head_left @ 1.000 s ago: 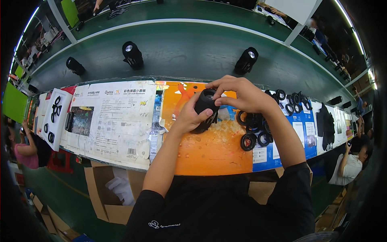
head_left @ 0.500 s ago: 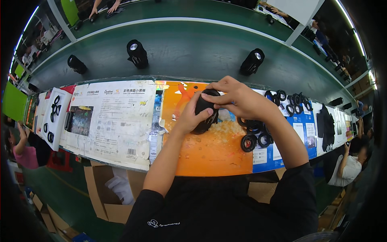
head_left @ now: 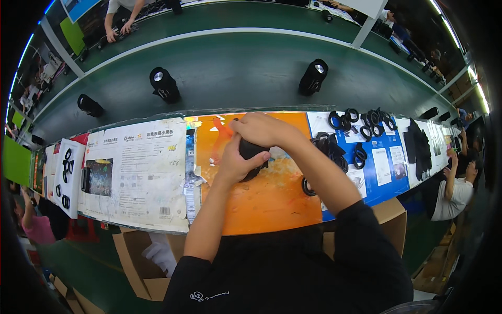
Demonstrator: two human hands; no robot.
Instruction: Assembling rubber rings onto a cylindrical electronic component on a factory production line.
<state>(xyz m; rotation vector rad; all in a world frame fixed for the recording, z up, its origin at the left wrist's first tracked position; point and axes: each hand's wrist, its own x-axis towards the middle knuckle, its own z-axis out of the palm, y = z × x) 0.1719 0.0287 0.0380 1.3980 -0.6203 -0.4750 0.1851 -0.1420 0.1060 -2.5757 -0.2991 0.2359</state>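
Observation:
Above the orange printed sheet (head_left: 277, 209) I hold a black cylindrical speaker (head_left: 250, 150) between both hands. My left hand (head_left: 235, 162) is wrapped round its near left side, with the thumb stretched across the front. My right hand (head_left: 264, 130) is closed over its upper end, fingers bent towards the left, and hides that end. Much of the speaker's body is covered by my fingers. Right of my right forearm, black rings (head_left: 359, 156) lie on the blue and white sheets, and a single ring (head_left: 308, 187) sits just beneath that forearm.
Beyond the bench runs a green conveyor (head_left: 230, 78) carrying black speakers, one (head_left: 164, 85) far left and another (head_left: 314, 77) far right. A white tray (head_left: 73, 193) with black rings lies left. Black cloth-like pieces (head_left: 418, 144) lie right. An open carton (head_left: 133, 261) stands below. Co-workers sit around.
My right hand has shifted from the speaker's upper right to over its top, its fingers now reaching further left. The left hand keeps its hold. The whole view has shifted slightly.

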